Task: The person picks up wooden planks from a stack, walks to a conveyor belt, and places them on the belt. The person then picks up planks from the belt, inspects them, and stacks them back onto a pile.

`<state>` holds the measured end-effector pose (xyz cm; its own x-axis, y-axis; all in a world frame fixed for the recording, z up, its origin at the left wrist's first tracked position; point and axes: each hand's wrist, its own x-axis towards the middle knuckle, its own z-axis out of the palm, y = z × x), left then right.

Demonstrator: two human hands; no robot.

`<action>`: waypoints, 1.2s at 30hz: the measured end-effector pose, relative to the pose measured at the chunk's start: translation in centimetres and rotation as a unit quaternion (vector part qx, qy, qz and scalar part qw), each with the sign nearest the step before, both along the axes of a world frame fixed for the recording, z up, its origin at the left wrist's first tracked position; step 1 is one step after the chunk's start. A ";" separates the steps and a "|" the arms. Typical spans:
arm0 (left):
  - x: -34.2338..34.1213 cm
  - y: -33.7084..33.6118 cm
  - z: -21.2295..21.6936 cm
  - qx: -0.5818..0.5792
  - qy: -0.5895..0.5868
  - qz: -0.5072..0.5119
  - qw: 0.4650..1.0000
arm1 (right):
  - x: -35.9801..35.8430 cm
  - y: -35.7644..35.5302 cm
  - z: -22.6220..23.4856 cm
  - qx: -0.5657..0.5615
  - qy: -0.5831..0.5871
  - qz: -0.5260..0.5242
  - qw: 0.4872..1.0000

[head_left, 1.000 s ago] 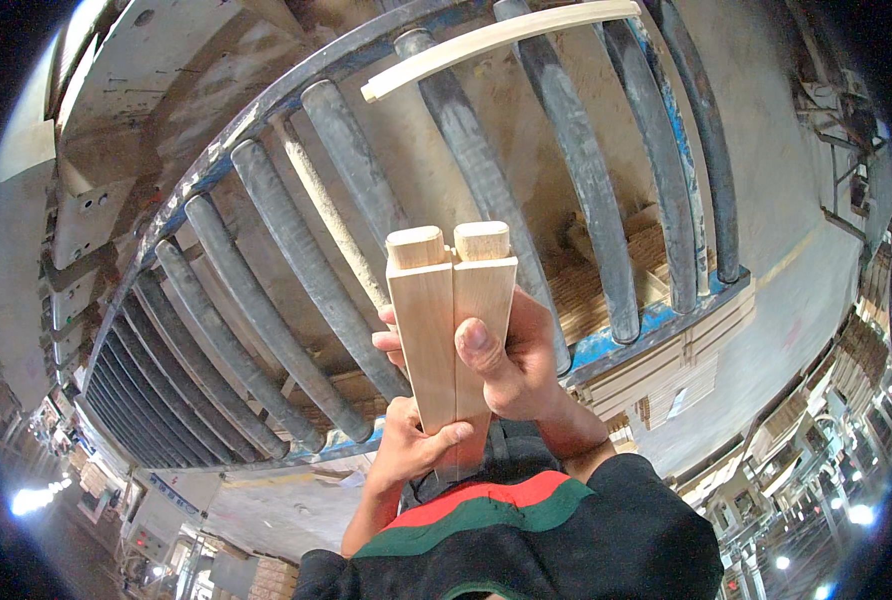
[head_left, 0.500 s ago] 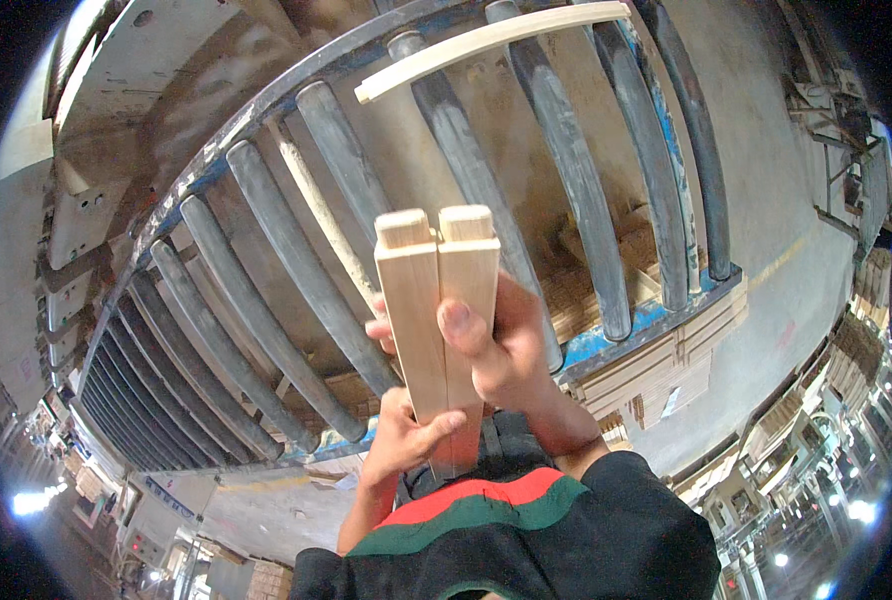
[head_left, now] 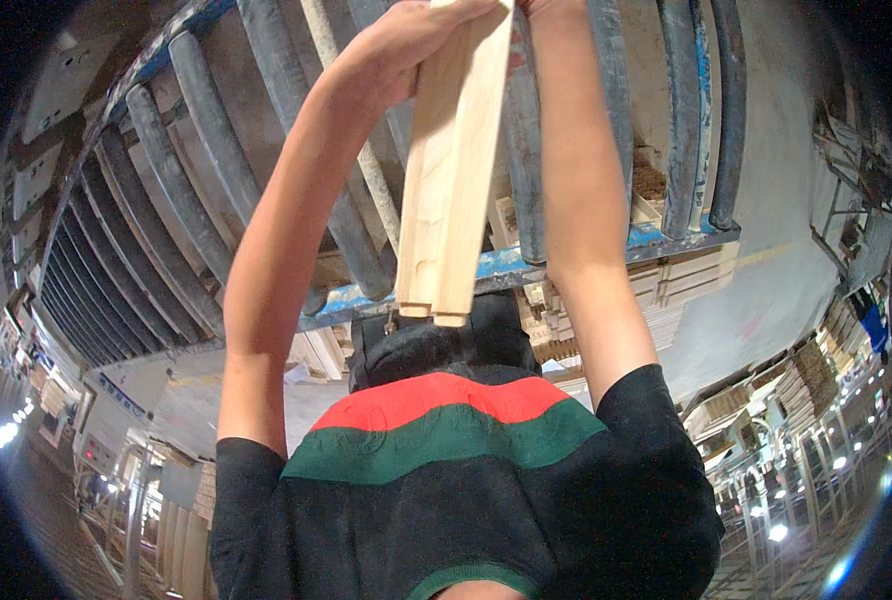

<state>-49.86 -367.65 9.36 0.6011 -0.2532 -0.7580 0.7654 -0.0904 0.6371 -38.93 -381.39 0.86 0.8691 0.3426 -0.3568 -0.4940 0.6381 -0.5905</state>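
Two pale wooden slats with tenon ends (head_left: 451,170) lie side by side, pointing down toward my body. Their near tips hang just in front of my waist, and their far ends run out past the top edge. My left hand (head_left: 406,45) is closed around them near the top, its thumb stretched across their upper face. Only part of my right hand (head_left: 554,6) shows, at the top edge close beside the slats; its fingers are out of sight. Reddish fingertips show at the slats' right side, but I cannot tell whose hand they belong to.
Below the slats runs a roller conveyor with grey rollers (head_left: 221,125) and a blue frame edge (head_left: 656,243). Stacked wooden strips (head_left: 681,290) stand beyond its near edge at the right. More wood piles (head_left: 811,370) and machinery line the right side.
Both hands have moved up and away from my body, arms now stretched out. The slats have swung over, tenon ends now pointing toward me. The loose curved strip on the rollers is out of view.
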 end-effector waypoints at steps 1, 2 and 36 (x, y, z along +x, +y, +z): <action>0.3 -1.1 1.0 -0.038 0.011 0.039 0.998 | 0.7 -0.5 -0.2 0.001 0.006 0.013 1.000; 0.9 -1.9 0.8 -0.073 0.006 0.054 0.996 | 1.5 -0.9 -0.6 0.000 0.015 0.022 1.000; -0.2 -2.5 1.4 -0.233 0.063 0.106 0.965 | 1.1 -1.1 0.7 -0.045 0.044 0.071 0.996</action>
<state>-50.05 -370.13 10.72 0.5870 -0.4651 -0.6626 0.8094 0.3508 0.4709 -37.83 -382.47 1.52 0.7783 0.4222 -0.4647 -0.6277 0.5052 -0.5922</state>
